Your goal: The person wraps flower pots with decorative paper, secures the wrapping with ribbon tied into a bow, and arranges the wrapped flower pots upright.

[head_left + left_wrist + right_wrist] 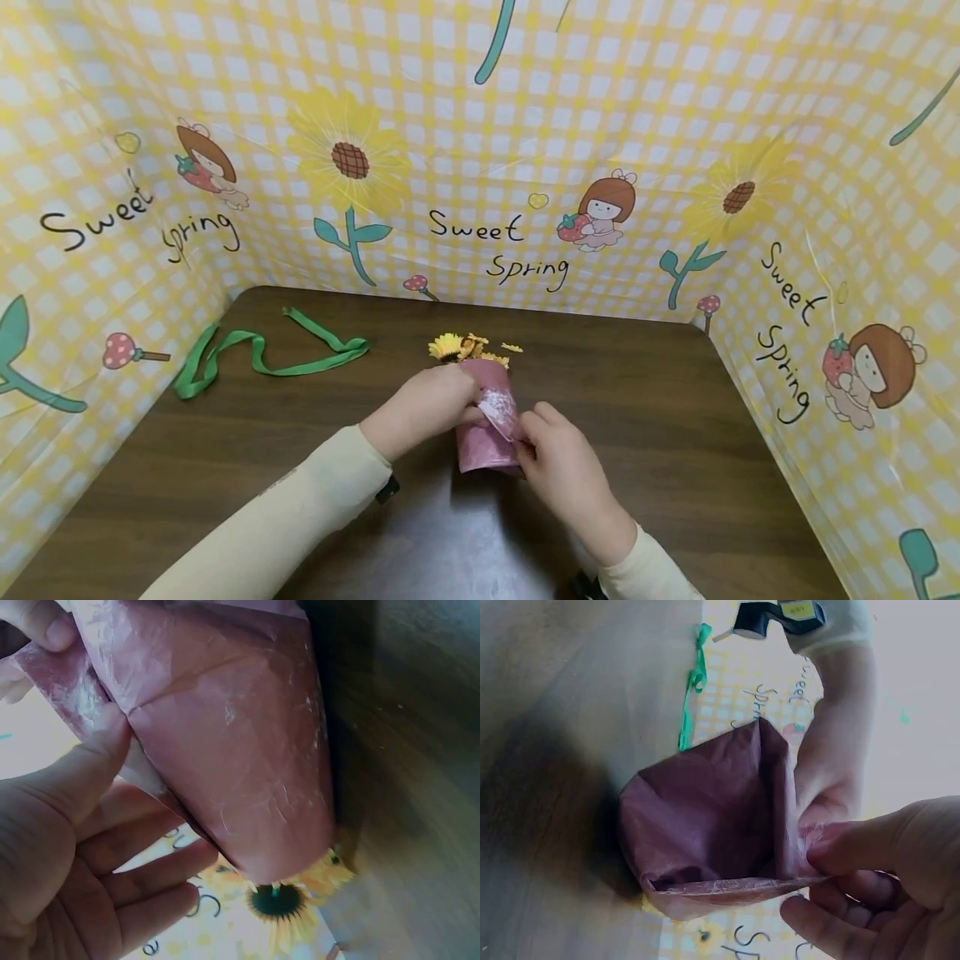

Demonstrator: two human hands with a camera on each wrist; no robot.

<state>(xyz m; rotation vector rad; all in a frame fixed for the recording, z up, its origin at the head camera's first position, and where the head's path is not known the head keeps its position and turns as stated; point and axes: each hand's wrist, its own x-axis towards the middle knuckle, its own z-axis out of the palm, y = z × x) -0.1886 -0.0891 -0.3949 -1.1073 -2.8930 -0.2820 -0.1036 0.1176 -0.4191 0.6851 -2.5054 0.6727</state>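
Note:
A roll of pink wrapping paper (480, 454) lies on the table, with yellow artificial-looking flowers (447, 346) showing at its far end. My left hand (427, 404) pinches the paper's loose edge from the left. In the left wrist view, the thumb (82, 765) presses on that edge and the fingers lie behind it. My right hand (566, 471) pinches the edge's near corner between thumb and fingers. Looking into the near end, the right wrist view shows the paper (705, 810) as an open, hollow tube. A whitish, shiny patch (498, 408) covers the flap between both hands. The flower stems are hidden.
A long green ribbon (300, 367) lies in loose bends at the table's back left. One loose yellow petal piece (512, 347) sits right of the flowers. Yellow checked cloth (480, 167) walls in the back and both sides of the dark wooden table (637, 392).

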